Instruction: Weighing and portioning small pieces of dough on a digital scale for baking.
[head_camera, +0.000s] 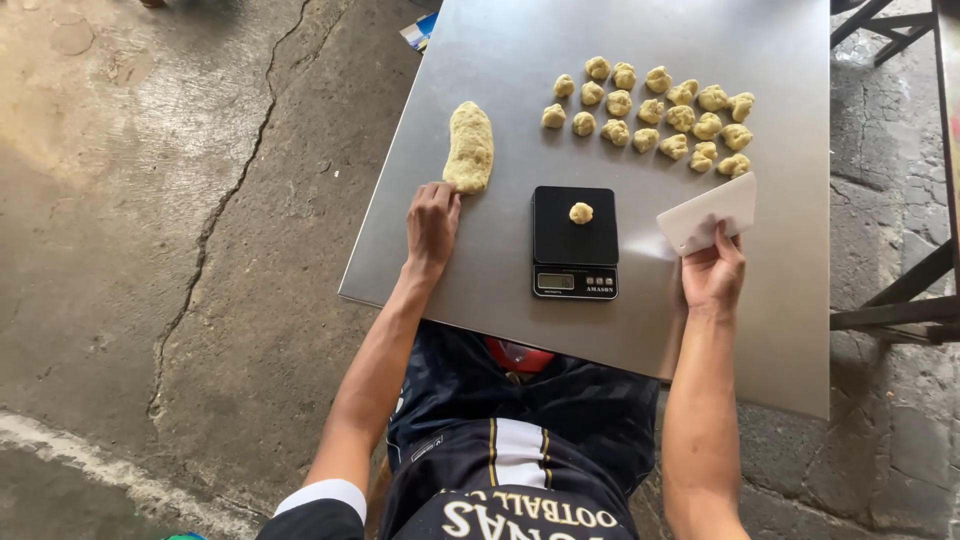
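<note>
Cracked concrete surrounds your steel bench (760, 330). Your left hand (432, 222) rests loosely curled against the dough log's (469, 146) near end; one small ball (581, 212) sits on the black scale (574, 241) — weighing step. Your right hand (712, 275) grips the white scraper (708, 213), so cutting another piece looks next.

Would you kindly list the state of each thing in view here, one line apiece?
Dough log: lying flat on the table, uncut, its near end touched by the left hand.
Scale: carries one small dough ball; its display is too small to tell.
Dough pieces: portioned, in loose rows at the far side.
White scraper: held in the right hand, lifted at an angle.
Metal table: bears everything.
</note>
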